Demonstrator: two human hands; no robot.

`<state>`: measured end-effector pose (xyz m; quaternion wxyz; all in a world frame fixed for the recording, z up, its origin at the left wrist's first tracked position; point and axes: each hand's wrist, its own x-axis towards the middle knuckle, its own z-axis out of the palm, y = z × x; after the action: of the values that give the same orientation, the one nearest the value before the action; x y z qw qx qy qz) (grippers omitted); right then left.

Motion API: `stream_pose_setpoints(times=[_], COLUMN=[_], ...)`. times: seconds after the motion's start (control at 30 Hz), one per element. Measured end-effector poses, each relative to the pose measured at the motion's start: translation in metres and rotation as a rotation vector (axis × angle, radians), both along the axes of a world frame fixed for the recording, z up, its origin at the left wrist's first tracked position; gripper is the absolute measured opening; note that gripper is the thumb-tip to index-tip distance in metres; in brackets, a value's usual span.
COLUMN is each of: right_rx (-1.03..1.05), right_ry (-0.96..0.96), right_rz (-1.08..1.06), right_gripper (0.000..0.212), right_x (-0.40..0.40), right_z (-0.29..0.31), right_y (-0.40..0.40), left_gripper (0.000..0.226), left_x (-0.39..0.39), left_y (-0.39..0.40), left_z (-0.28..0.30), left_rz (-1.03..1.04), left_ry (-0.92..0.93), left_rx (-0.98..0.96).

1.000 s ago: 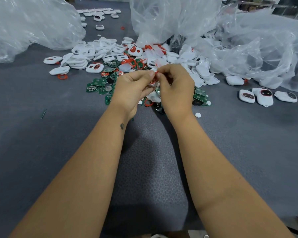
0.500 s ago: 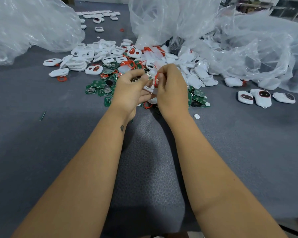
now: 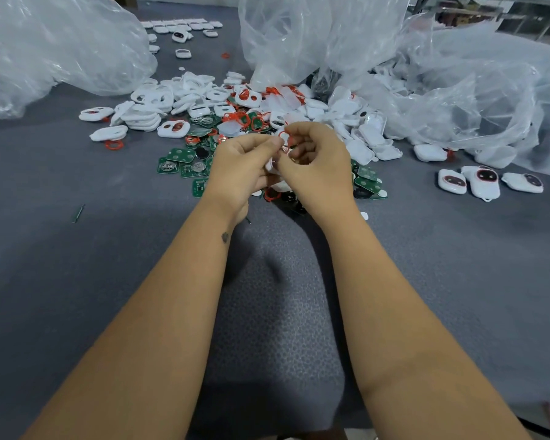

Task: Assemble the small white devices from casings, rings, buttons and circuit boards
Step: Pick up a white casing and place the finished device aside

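Both your hands have lifted slightly since a second ago, staying pressed together over the pile. Grey table [image 3: 77, 281] is bare near you and at left. Clear plastic bags [image 3: 458, 90] crowd the far edge. White casings [image 3: 146, 117] and green circuit boards [image 3: 181, 155] heap just behind your hands; three finished devices [image 3: 485, 181] sit apart at right. Your left hand [image 3: 240, 168] and right hand [image 3: 318, 166] pinch a white casing [image 3: 272, 165] and a red ring [image 3: 287, 139] between them, fingers curled.
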<state>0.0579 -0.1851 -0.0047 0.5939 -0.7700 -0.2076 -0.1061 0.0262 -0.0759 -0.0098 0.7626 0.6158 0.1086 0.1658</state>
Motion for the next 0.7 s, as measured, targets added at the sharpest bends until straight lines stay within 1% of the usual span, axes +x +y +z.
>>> stream_pose_setpoints(times=[0.07, 0.3, 0.4, 0.5, 0.7], right_rx=[-0.004, 0.074, 0.020, -0.047, -0.104], right_ry=[0.008, 0.003, -0.047, -0.103, -0.109], right_rz=[0.016, -0.009, -0.006, 0.007, 0.071], right_gripper=[0.032, 0.030, 0.030, 0.036, 0.038], right_x=[0.0002, 0.0005, 0.0003, -0.0007, -0.0024], right_z=[0.0010, 0.0023, 0.0029, 0.0048, 0.0086], right_y=[-0.0007, -0.0022, -0.0032, -0.0048, -0.0079], left_gripper=[0.012, 0.010, 0.015, 0.020, 0.022], left_x=[0.0001, 0.0000, -0.0022, -0.0044, -0.0052], left_y=[0.0008, 0.0019, 0.0025, 0.0024, 0.0031], left_z=[0.0007, 0.0013, 0.0029, 0.0052, 0.0081], left_rz=[0.005, -0.017, -0.036, -0.034, -0.049], left_ry=[0.001, 0.011, 0.000, -0.007, 0.016], left_rx=[-0.031, -0.056, -0.065, -0.075, -0.057])
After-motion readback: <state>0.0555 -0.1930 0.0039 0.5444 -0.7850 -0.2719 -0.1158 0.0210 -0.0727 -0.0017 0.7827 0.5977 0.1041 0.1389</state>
